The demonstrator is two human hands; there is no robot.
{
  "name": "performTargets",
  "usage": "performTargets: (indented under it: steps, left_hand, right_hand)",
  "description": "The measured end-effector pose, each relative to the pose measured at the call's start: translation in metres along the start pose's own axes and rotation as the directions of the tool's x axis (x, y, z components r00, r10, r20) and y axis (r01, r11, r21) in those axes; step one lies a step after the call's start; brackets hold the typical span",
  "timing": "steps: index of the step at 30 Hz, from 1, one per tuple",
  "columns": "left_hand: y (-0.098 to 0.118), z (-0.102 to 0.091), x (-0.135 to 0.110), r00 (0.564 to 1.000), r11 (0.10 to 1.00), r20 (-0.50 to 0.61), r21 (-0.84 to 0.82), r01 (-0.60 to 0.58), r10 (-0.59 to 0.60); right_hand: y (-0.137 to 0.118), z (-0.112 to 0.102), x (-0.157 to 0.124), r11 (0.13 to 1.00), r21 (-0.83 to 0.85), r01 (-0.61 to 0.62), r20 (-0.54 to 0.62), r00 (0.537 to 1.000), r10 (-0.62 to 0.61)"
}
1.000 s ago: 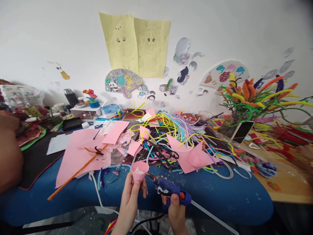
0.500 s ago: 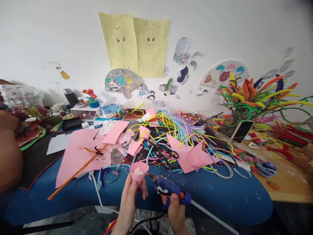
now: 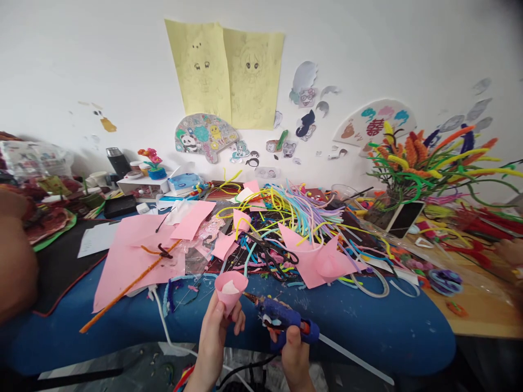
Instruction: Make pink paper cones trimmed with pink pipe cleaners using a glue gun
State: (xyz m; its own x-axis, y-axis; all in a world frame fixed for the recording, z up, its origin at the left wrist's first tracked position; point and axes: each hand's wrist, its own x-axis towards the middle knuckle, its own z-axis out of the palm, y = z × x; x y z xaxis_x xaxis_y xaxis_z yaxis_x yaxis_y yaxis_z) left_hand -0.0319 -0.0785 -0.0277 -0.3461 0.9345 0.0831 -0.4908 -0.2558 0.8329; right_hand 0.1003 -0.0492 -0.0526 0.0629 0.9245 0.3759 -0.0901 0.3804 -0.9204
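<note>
A pink paper cone (image 3: 229,296), wide mouth upward with something white inside, is pinched in my left hand (image 3: 216,332) over the near edge of the blue table (image 3: 134,337). My right hand (image 3: 293,348) is wrapped round the grip of a blue hot glue gun (image 3: 286,321). Its nozzle points left and sits close to the cone's right side; whether they touch I cannot tell. From the gun's rear a long clear glue stick (image 3: 357,359) sticks out toward the lower right. Beyond my hands lie black-handled scissors (image 3: 272,253) and cut pink paper (image 3: 310,261).
Yellow, blue and lilac pipe cleaners (image 3: 298,209) heap up mid-table. A large pink sheet (image 3: 118,272) bears an orange stem (image 3: 126,294). A phone (image 3: 404,218) leans by a vase of pipe-cleaner flowers (image 3: 429,158). Other people's arm (image 3: 16,256) and hand (image 3: 510,251) show at the sides.
My left hand has shifted slightly left and tipped the cone a little. The glue gun stays nearly still. At the right edge, another person's hand has come further into view.
</note>
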Motion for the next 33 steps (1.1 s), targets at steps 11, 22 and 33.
performTargets:
  steps: [11,22,33]
  left_hand:
    - [0.001,0.001,-0.005,0.999,0.998,-0.017,-0.056,0.034,-0.035]
    - [0.008,0.004,-0.004,0.994,0.988,-0.023,-0.109,0.106,-0.109]
    - [0.009,0.003,-0.004,0.99,0.985,0.113,-0.139,0.099,-0.084]
  right_hand:
    - [0.0,0.001,0.001,1.0,0.005,0.001,-0.011,1.0,-0.001]
    - [0.013,-0.003,-0.004,1.0,0.013,-0.021,0.005,1.0,0.021]
    - [0.002,-0.002,-0.001,1.0,0.027,-0.001,0.04,0.999,0.0]
